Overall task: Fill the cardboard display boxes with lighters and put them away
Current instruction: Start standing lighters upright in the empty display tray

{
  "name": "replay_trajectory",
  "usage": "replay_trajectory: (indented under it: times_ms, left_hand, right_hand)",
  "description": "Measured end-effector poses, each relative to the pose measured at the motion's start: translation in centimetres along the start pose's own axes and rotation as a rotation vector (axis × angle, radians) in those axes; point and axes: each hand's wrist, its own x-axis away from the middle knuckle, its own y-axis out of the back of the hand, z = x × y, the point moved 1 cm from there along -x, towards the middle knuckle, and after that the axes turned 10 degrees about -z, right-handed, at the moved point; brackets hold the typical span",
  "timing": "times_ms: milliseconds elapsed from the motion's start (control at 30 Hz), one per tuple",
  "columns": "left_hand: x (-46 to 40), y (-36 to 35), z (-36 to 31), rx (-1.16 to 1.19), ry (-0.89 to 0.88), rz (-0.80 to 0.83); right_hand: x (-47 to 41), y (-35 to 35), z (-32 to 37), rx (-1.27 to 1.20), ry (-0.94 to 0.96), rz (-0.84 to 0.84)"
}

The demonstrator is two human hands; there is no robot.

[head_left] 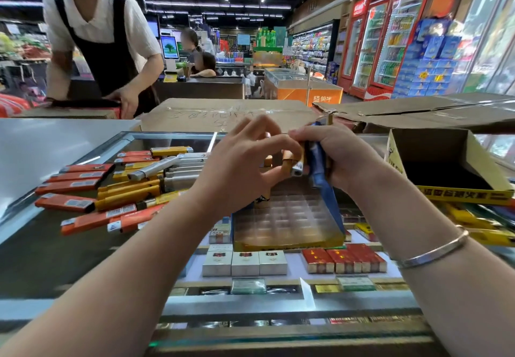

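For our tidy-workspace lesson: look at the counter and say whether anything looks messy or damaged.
Yes. The loose lighters lie scattered at mixed angles on the glass counter left of the hands, one grey lighter slanting across the others. Behind, the flattened cardboard has a torn, ragged edge.

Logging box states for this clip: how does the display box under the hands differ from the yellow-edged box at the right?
The display box under the hands holds a clear gridded tray with empty-looking cells; the yellow-edged box shows only a dark interior. The first sits directly on the glass counter; the second rests on other yellow packaging. Both look unfilled. The left hand and right hand hold lighters above the first.
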Motion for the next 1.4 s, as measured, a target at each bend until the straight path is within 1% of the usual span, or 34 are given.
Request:
replay_trajectory:
  times_ms: [67,133,233,300,367,467,567,733,800,867,967,1033,1100,1233,1400]
  left_hand:
    - [0.0,0.0,-0.1,0.038,0.001,-0.002]
    - [-0.1,0.1,-0.1,0.122,0.040,-0.023]
    - [-0.2,0.3,-0.3,0.331,0.179,-0.049]
    - [-0.2,0.4,-0.2,0.427,0.281,-0.041]
    - [-0.3,0.5,0.2,0.453,0.335,-0.055]
    - [-0.3,0.9,0.8,0.460,0.388,-0.054]
    - [-0.3,1.2,1.2,0.387,0.361,-0.020]
    - [-0.3,1.8,0.8,0.317,0.312,0.067]
    - [-0.4,2.1,0.9,0.313,0.321,0.090]
    - [-0.5,2.3,1.2,0.352,0.367,0.158]
    - [-0.7,2.8,1.8,0.469,0.464,0.326]
    - [-0.7,3.1,2.2,0.501,0.504,0.358]
    - [-0.7,3.1,2.1,0.453,0.483,0.338]
    - [-0.6,2.9,1.7,0.271,0.340,0.284]
    - [-0.7,3.1,1.7,0.164,0.235,0.189]
  right_hand:
    - [0.0,-0.1,-0.2,0.009,-0.021,0.006]
    - [0.1,-0.2,-0.3,0.042,-0.038,0.047]
    - [0.1,-0.2,-0.4,0.163,-0.057,0.061]
    - [0.2,-0.2,-0.4,0.258,-0.051,0.050]
    - [0.1,-0.2,-0.4,0.362,0.008,0.032]
    - [0.1,0.3,-0.4,0.466,0.181,-0.013]
    - [0.3,0.6,-0.6,0.524,0.311,-0.054]
    - [0.2,0.6,-0.9,0.571,0.376,-0.078]
    - [0.2,0.6,-1.0,0.584,0.380,-0.074]
    - [0.1,0.7,-1.0,0.580,0.375,-0.084]
    - [0.0,0.8,-1.0,0.570,0.362,-0.097]
    - [0.0,0.9,-1.0,0.565,0.357,-0.091]
    - [0.0,0.9,-1.0,0.573,0.357,-0.083]
    - [0.1,0.8,-1.0,0.578,0.354,-0.079]
    - [0.2,0.8,-0.9,0.581,0.361,-0.067]
